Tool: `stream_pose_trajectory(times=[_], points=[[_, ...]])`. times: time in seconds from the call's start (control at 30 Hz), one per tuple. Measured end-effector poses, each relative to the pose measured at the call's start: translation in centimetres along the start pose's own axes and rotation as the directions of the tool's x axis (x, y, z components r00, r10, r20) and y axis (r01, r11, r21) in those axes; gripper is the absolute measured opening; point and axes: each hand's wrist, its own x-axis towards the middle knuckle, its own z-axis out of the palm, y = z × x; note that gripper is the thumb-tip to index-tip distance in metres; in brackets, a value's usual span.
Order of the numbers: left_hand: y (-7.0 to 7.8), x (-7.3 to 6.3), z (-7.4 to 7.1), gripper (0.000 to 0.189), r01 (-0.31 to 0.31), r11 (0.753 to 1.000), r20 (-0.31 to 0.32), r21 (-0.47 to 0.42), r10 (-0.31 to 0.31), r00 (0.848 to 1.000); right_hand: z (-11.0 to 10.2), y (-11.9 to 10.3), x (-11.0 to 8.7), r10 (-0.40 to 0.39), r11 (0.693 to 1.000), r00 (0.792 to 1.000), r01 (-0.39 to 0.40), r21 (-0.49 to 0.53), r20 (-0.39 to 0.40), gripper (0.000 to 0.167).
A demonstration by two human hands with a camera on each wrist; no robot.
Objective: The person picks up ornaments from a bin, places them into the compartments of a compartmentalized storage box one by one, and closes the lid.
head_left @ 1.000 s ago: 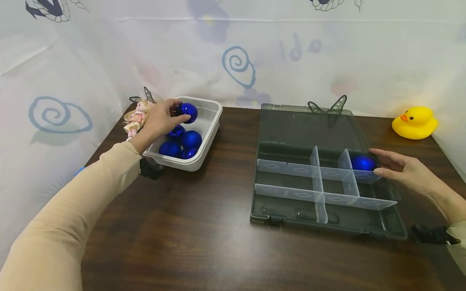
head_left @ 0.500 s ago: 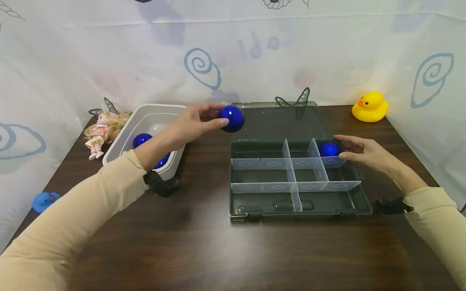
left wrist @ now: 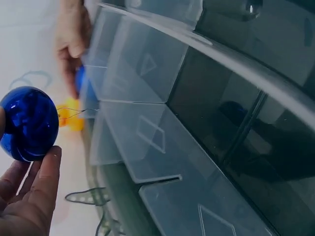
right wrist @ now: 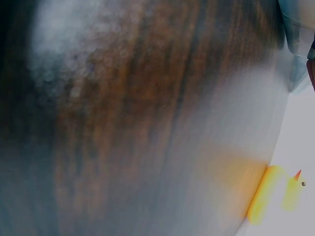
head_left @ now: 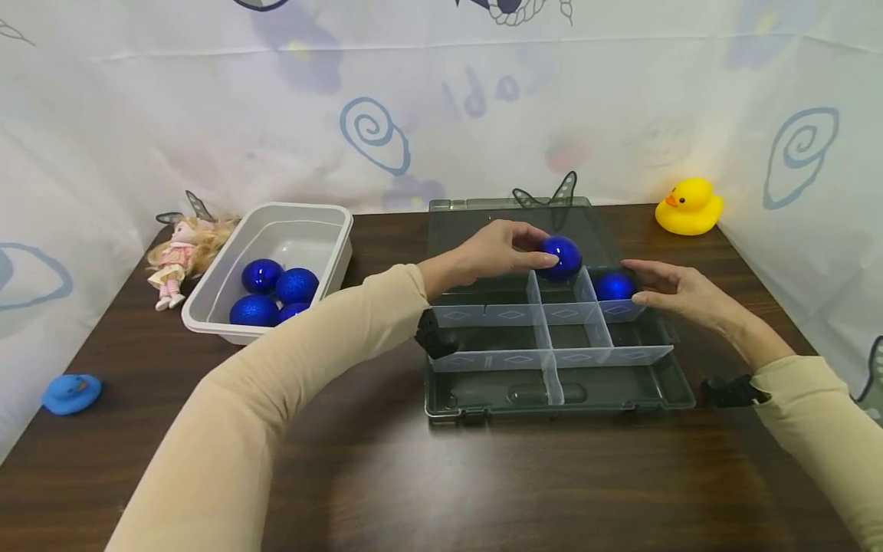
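Pinching a ball (head_left: 566, 257) above the case (head_left: 476, 383) with left fingers (head_left: 538, 261), right fingers (head_left: 651, 268) parted, I could snag its wire (left wrist: 82, 111) on a divider (head_left: 579, 314).

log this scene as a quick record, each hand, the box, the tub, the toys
left hand: pinches a shiny blue bauble above the back middle compartment
right hand: beside the second blue bauble, contact unclear
organizer box: divided, lid open
white tub: four blue baubles visible inside
toys: doll left of tub, yellow rubber duck back right, blue toy far left
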Motion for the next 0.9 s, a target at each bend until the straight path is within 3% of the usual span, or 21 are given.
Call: stream_pose_trajectory(times=[0.2,0.33,0.57,0.77,0.9], points=[[-0.4,1.4,1.6,0.047,0.062,0.985,-0.013,0.160,-0.061,0.998,0.0,0.0,0.0,0.000,1.000,1.000,0.000,-0.008,0.002,0.057],[-0.9,1.8,2.2,0.046,0.091,0.972,-0.027,0.218,-0.088,0.996,0.0,0.1,0.0,0.000,1.000,1.000,0.000,0.001,0.003,0.056],[-1.4,1.9,2.7,0.047,0.061,0.960,-0.051,0.272,-0.049,0.997,-0.1,-0.1,0.1,-0.005,1.000,1.000,0.005,-0.020,0.003,0.057],[-1.7,1.9,3.3,0.049,0.039,0.914,-0.042,0.404,-0.024,0.999,0.1,-0.1,0.0,-0.013,1.000,1.000,0.013,-0.019,0.012,0.058],[-1.7,2.0,3.3,0.051,0.039,0.903,-0.026,0.429,-0.030,0.999,0.2,0.1,0.0,-0.014,0.999,1.000,0.014,-0.034,0.001,0.058]])
